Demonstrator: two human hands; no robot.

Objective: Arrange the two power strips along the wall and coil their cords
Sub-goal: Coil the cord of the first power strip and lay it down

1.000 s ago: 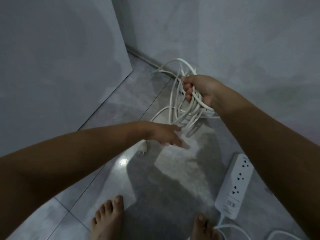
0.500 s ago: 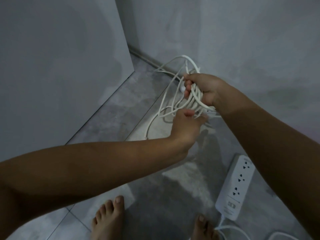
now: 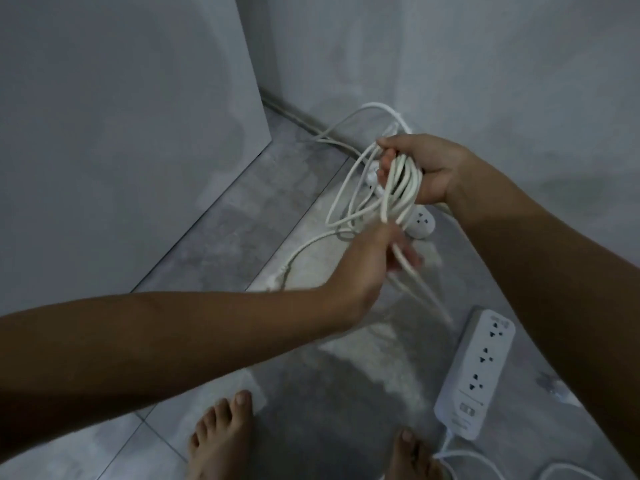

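My right hand grips a bundle of white cord loops above the floor near the wall. Just below it, my left hand pinches a strand of the same cord, which runs down and to the right. One white power strip lies on the floor under the bundle, mostly hidden by it. The cord's plug rests on the floor to the left. A second white power strip lies on the floor by the right wall, its cord trailing at the bottom edge.
Grey walls meet in a corner at the back, with a grey panel on the left. The floor is grey tile. My two bare feet stand at the bottom of the view.
My left hand rose from near the plug on the floor to the bundle and took hold of a strand. My right hand kept its grip on the loops.
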